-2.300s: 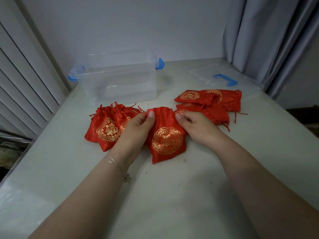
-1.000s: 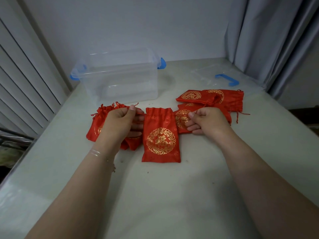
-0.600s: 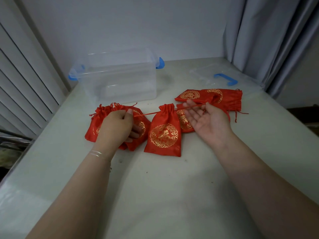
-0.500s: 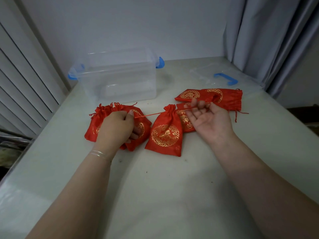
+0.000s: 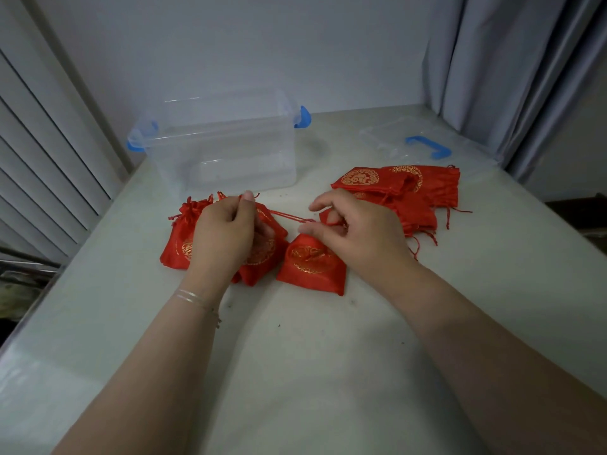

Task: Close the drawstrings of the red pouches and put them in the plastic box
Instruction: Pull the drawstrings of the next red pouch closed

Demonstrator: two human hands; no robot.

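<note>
1. Two hands work one red pouch [image 5: 312, 262] at mid-frame on the pale table [image 5: 295, 372]. The left hand [image 5: 223, 239] has its fingers curled round the red drawstring [image 5: 289, 216], which runs taut toward the pouch's neck. The right hand [image 5: 358, 231] hovers over that neck with its fingers loosely bent; whether it pinches the other cord end cannot be told, as the palm hides it.

2. Compared with half a second earlier, the right hand has turned from palm-up to palm-down over the neck, and the pouch looks more bunched and squat. About a second ago its mouth lay flat and wide, so the cinching appears nearly done.

3. Two closed pouches [image 5: 184, 238] lie left of centre, partly under the left hand, their gathered tops pointing to the upper left. A stack of open pouches [image 5: 423, 188] waits at right of centre, cords trailing onto the table.

4. At upper centre stands the clear plastic box [image 5: 226, 149] with blue latches. It looks empty, though its transparent walls make that hard to confirm. Its lid [image 5: 423, 146], with a blue handle, lies at upper right beside the grey curtain [image 5: 512, 77].

5. By this evidence, no pouch has reached the box, and several remain to be closed.
</note>
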